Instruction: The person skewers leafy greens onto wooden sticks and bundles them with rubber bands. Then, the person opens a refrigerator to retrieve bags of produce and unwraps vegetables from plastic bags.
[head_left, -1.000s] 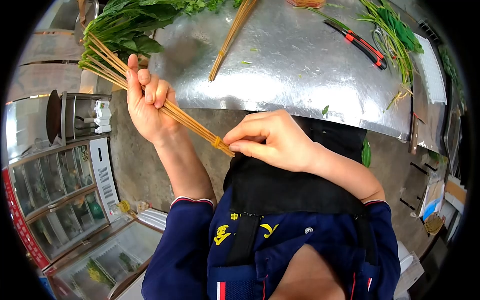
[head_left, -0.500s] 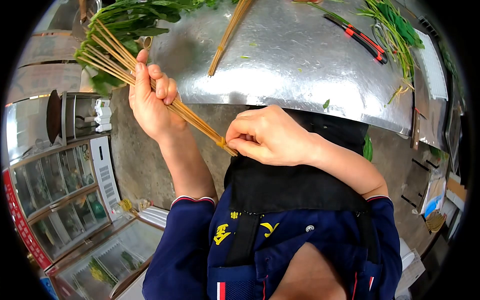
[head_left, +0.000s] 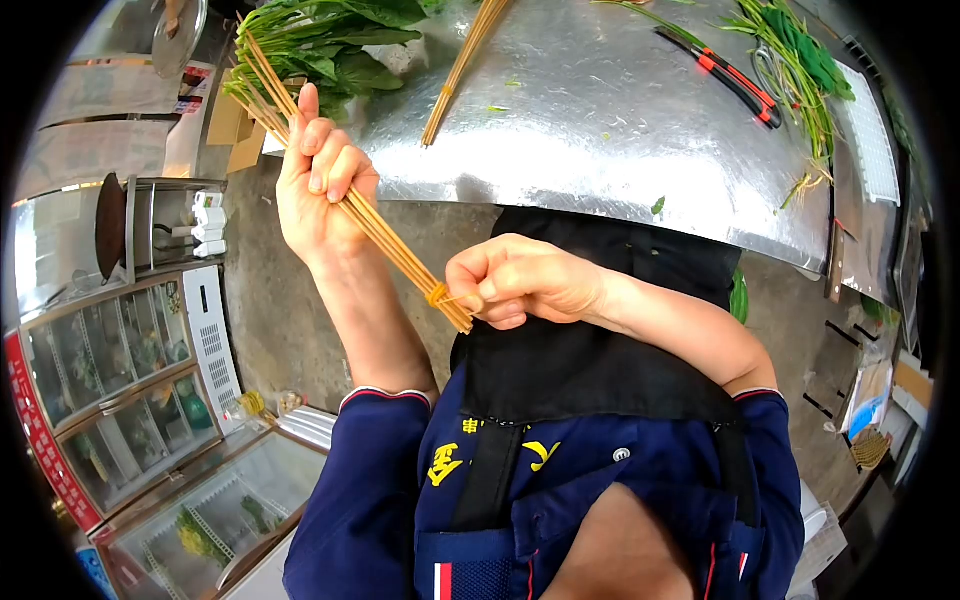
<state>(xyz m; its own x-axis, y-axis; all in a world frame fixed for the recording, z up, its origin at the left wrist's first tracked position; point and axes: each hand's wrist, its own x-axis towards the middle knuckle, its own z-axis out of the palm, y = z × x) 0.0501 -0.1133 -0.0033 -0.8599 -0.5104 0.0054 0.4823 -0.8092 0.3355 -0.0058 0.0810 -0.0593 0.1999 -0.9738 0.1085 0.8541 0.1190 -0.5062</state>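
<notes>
Beside metal table (head_left: 580, 130): left hand (head_left: 325, 205) is clasping bamboo skewers (head_left: 393, 243); right hand (head_left: 535, 282) is pinching their yellow rubber band (head_left: 437, 294).

The head camera is looking forward and down from close above the left hand (head_left: 325, 195) and right hand (head_left: 530, 285), facing the metal table (head_left: 590, 130).

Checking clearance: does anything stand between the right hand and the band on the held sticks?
Nothing visible: the right hand seems to pinch the band, and the left hand grips the sticks farther up.
</notes>
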